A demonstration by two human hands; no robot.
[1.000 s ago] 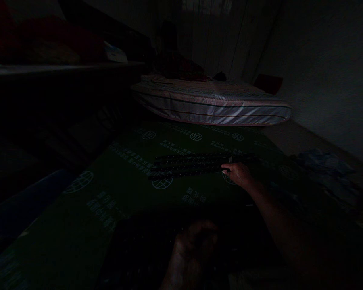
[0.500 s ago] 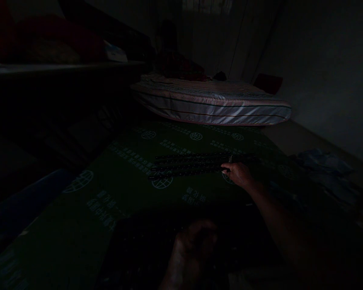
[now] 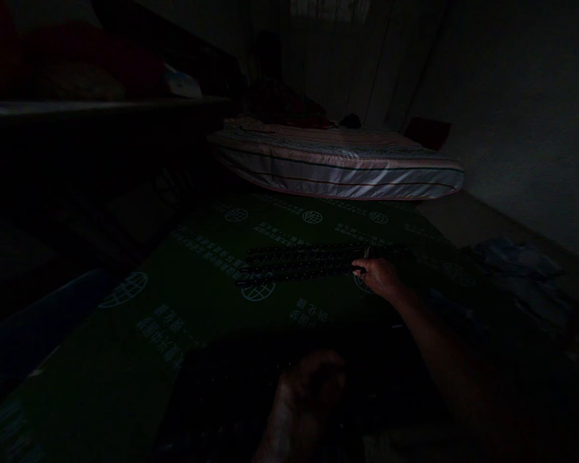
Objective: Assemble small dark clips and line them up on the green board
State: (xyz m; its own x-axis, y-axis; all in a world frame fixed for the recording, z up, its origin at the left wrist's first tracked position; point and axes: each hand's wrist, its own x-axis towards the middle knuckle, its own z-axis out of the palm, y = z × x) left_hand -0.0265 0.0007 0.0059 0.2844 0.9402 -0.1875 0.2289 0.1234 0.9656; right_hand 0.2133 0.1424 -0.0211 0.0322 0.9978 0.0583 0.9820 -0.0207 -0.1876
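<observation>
The view is very dark. Several long, thin black strips (image 3: 299,263) with rows of pale dots lie side by side on a green printed sheet (image 3: 197,308). At their right part, my right hand (image 3: 379,276) is closed, thumb and fingers pinching the nearer strips. A small shiny piece (image 3: 367,253) stands up just beyond its fingertips. Low in the middle, my left hand (image 3: 302,392) seems curled over a dark, faintly speckled surface (image 3: 217,379). Its fingers are mostly lost in shadow, and what it holds, if anything, does not show.
Beyond the sheet lies a striped mattress (image 3: 342,170) with dark cloth on top. A shelf or table (image 3: 101,106) with things on it stands at the left. Crumpled bluish cloth (image 3: 516,257) lies at the right, near the wall (image 3: 535,128).
The view has shifted very slightly and looks a little darker. Both hands and the strips keep their places.
</observation>
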